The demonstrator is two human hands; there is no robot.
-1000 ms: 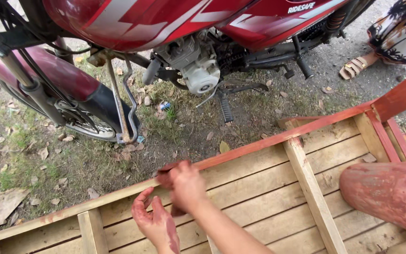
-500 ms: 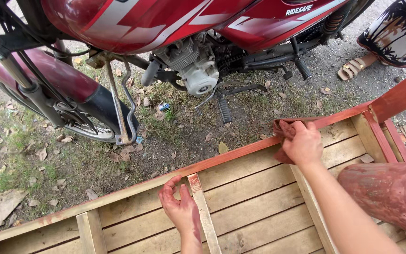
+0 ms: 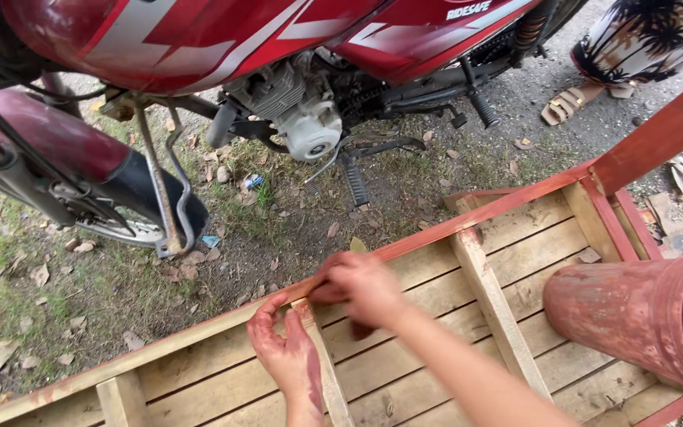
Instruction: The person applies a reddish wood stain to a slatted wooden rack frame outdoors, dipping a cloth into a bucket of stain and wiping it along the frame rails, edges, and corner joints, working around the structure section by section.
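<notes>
A wooden slatted frame (image 3: 515, 237) lies on the ground, its top rail (image 3: 515, 202) painted red. My left hand (image 3: 286, 352), stained red, grips the frame where an upright batten (image 3: 326, 379) meets the rail. My right hand (image 3: 361, 289) presses on the red rail just right of my left hand. It is blurred and closed on a dark red rag (image 3: 361, 330) that hangs a little below the fingers.
A red motorcycle (image 3: 278, 47) stands just beyond the frame, its footpeg and stand over grass and dry leaves. A red-stained cylindrical can (image 3: 634, 312) sits at the right edge. Another person's sandalled foot (image 3: 567, 103) is at the top right.
My right hand slid right along the red rail, then came back left beside my left hand. My left hand stayed on the batten.
</notes>
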